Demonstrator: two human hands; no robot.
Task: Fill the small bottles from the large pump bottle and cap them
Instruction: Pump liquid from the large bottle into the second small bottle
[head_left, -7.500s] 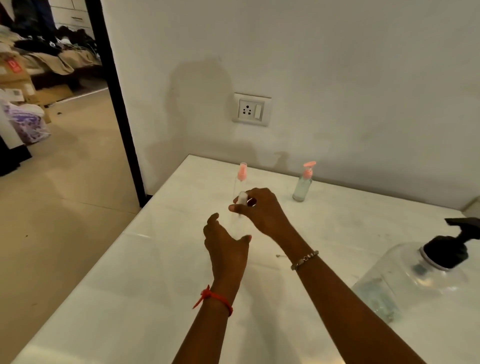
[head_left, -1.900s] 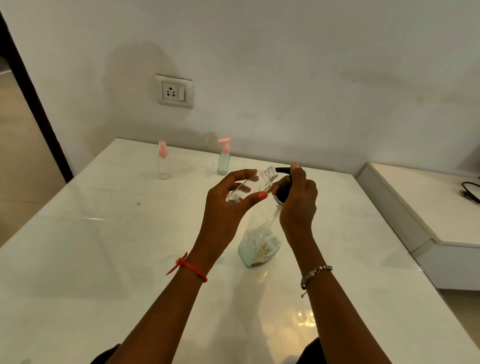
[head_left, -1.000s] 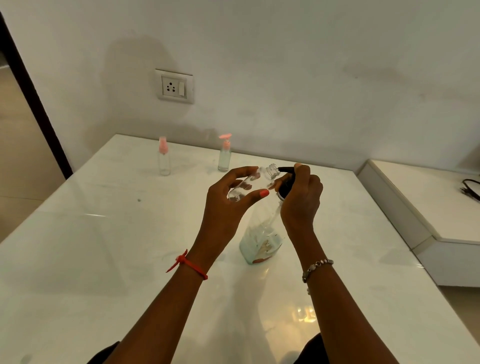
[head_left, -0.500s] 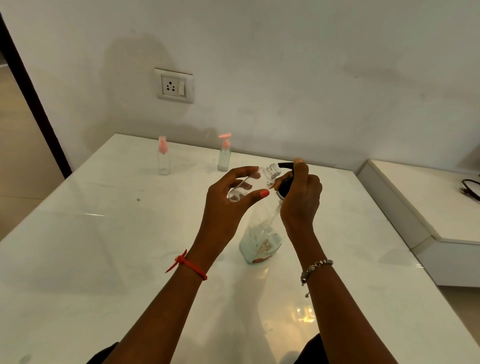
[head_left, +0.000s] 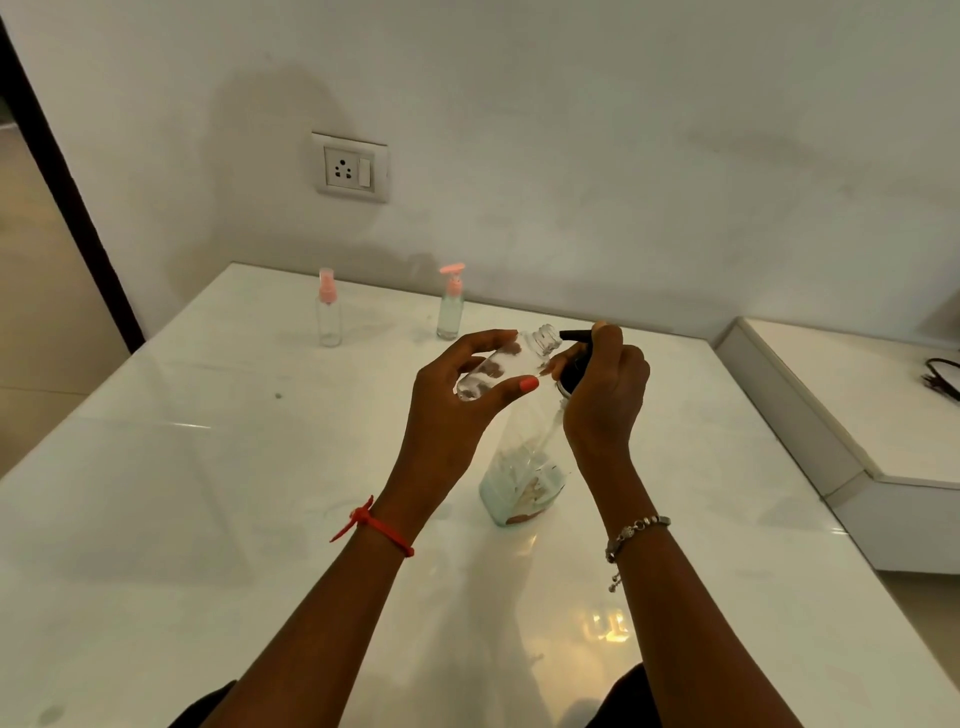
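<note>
Unmoved, left hand (head_left: 457, 410) grips one small bottle (head_left: 511, 361), right hand (head_left: 605, 395) clasps one pump bottle (head_left: 524, 488).

Glossy white table (head_left: 208, 519). Upright on it, right under the right hand (head_left: 605, 395) and just beside the left hand (head_left: 457, 415): big pump bottle (head_left: 522, 483), a little pale liquid at the bottom. Well beyond the left hand, near the far edge, upright and apart: clear spray bottle (head_left: 329, 317) and small pump bottle (head_left: 450, 312), both pink-topped. Left of the left hand: dark speck (head_left: 279, 396).
</note>
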